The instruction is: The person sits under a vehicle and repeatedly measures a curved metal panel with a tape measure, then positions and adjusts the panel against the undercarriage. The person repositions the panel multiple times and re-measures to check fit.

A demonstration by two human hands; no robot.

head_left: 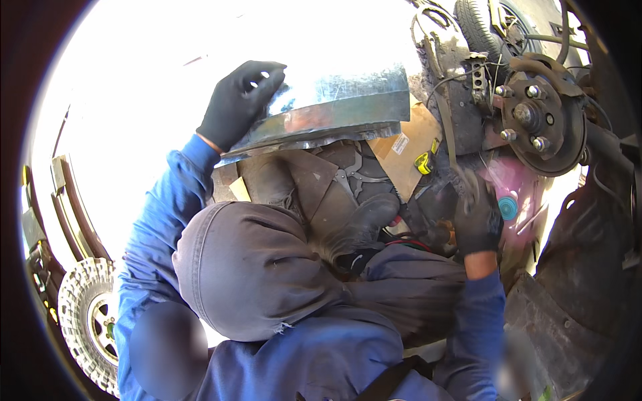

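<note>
My left hand (242, 103), in a black glove, is closed at the left end of a shiny sheet metal panel (334, 110). Glare washes out the panel's upper part; its lower edge is folded and uneven. My right hand (478, 217), in a dark worn glove, reaches low beside my knee. Its fingers are smeared and point at the lower end of a long narrow strip (445, 127); whether they grip it does not show. Close by lie a yellow and black tape measure (424, 162) and a piece of brown cardboard (398, 157).
A wheel hub with studs (528, 117) juts out at the right, with a tyre (478, 30) behind it. Locking pliers (354, 175) lie between my legs. A pink item (511, 177) with a teal round piece (507, 208) sits below the hub. Another wheel (90, 324) stands lower left.
</note>
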